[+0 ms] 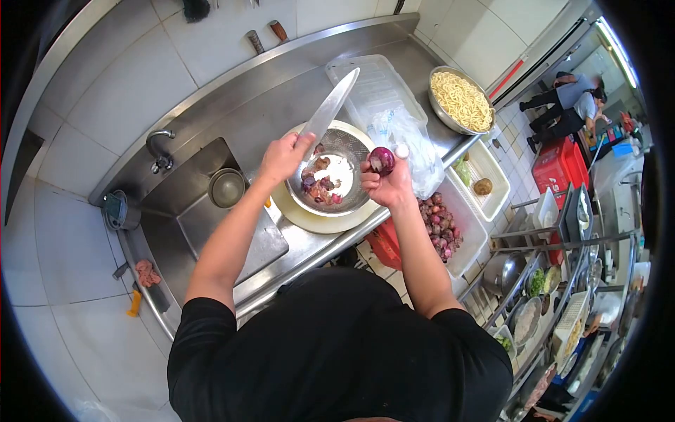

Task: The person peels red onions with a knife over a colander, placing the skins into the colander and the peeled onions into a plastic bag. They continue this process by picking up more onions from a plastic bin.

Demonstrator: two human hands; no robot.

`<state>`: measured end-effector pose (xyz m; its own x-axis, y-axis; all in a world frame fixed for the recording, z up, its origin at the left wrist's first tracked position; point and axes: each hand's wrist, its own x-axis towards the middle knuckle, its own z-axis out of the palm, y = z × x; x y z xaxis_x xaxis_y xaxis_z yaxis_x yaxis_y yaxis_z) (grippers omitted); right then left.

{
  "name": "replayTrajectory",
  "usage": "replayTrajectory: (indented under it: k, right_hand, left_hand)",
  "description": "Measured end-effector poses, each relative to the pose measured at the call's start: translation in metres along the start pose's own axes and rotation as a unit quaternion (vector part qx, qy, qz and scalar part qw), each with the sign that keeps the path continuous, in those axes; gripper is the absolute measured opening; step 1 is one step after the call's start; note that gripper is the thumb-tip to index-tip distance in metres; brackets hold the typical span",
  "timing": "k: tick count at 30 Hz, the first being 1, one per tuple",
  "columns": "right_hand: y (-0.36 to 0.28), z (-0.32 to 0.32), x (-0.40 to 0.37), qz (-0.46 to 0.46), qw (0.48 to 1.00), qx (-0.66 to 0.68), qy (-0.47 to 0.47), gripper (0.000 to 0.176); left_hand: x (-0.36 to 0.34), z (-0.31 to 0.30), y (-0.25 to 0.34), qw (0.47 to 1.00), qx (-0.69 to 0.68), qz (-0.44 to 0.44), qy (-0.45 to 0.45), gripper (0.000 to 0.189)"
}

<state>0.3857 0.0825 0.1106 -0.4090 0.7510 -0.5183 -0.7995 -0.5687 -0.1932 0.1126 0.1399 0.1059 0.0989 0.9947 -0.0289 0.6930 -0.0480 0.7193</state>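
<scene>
My left hand (285,160) is closed round a large kitchen knife (330,105), its broad blade pointing up and away over the sink counter. In my right hand (391,184) is a purple-red onion (382,161), gripped by the fingers over the right rim of a metal colander (292,186). Onion skins and scraps (320,190) lie inside the colander, which rests on a round pale board (330,224). Below my right forearm, a white tub (474,243) holds many small red onions (437,228).
A steel sink (204,204) with a metal bowl (227,188) is at left. Behind the colander lie a clear plastic lid (376,81) and a plastic bag (415,158). A bowl of noodles (460,100) stands at the counter's right end. Two people (576,102) are farther off.
</scene>
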Motion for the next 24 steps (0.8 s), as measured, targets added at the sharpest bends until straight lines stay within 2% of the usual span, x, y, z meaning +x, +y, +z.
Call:
replayTrajectory:
  k: [1, 4, 8, 10, 11, 14, 17, 20, 24]
  right_hand:
    - [0.002, 0.002, -0.001, 0.002, 1.000, 0.001, 0.023, 0.027]
    - [0.003, -0.012, 0.012, 0.030, 0.999, 0.001, -0.014, 0.029]
    - [0.010, 0.004, 0.006, -0.044, 0.996, -0.080, -0.010, 0.043]
    - [0.010, 0.007, -0.002, -0.056, 0.992, -0.113, -0.028, 0.051]
    - [0.008, 0.006, -0.001, -0.050, 0.989, -0.129, -0.047, 0.061]
    - [0.017, 0.017, -0.002, -0.076, 0.983, -0.166, -0.025, 0.056]
    - [0.024, 0.011, 0.003, -0.102, 0.978, -0.157, -0.091, 0.050]
    - [0.034, 0.023, 0.000, -0.127, 0.976, -0.147, -0.097, 0.043]
    - [0.040, 0.029, 0.002, -0.179, 0.968, -0.165, -0.063, 0.040]
  left_hand:
    - [-0.004, 0.004, 0.004, 1.000, 0.030, -0.001, 0.009, 0.069]
    - [-0.016, 0.006, 0.022, 0.990, 0.138, 0.022, 0.008, 0.072]
    - [-0.011, 0.019, 0.019, 1.000, -0.011, -0.007, -0.022, 0.078]
    - [-0.012, 0.020, 0.025, 0.996, -0.087, 0.015, -0.028, 0.077]
    - [-0.015, 0.021, 0.028, 0.993, -0.110, 0.034, -0.030, 0.076]
    - [-0.024, 0.017, 0.052, 0.985, -0.146, 0.073, -0.056, 0.075]
    - [-0.026, 0.020, 0.064, 0.979, -0.166, 0.094, -0.073, 0.077]
    - [-0.035, 0.006, 0.086, 0.980, -0.146, 0.100, -0.085, 0.072]
    - [-0.033, 0.012, 0.083, 0.979, -0.145, 0.125, -0.066, 0.065]
